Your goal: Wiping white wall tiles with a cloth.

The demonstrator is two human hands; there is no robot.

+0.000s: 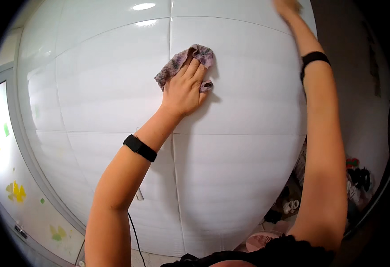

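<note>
My left hand [185,89] presses a damp-looking, mottled purple-grey cloth [175,68] against a glossy white wall [235,86] with thin square seams. The cloth is bunched under the fingers, and a small fold of it shows beside the thumb. High at the upper right, my right hand [286,7] is by the wall's right-hand edge. It is blurred and partly cut off by the top of the picture, so its grip cannot be made out. Both forearms wear a black band.
On the left stands a frosted glass door [31,213] with leaf-shaped decorations and a metal handle [20,231]. A black cable [134,227] hangs beside my left arm. Below right are a pink fan [260,240], white shoes [291,206] and a dark heap of items [360,180].
</note>
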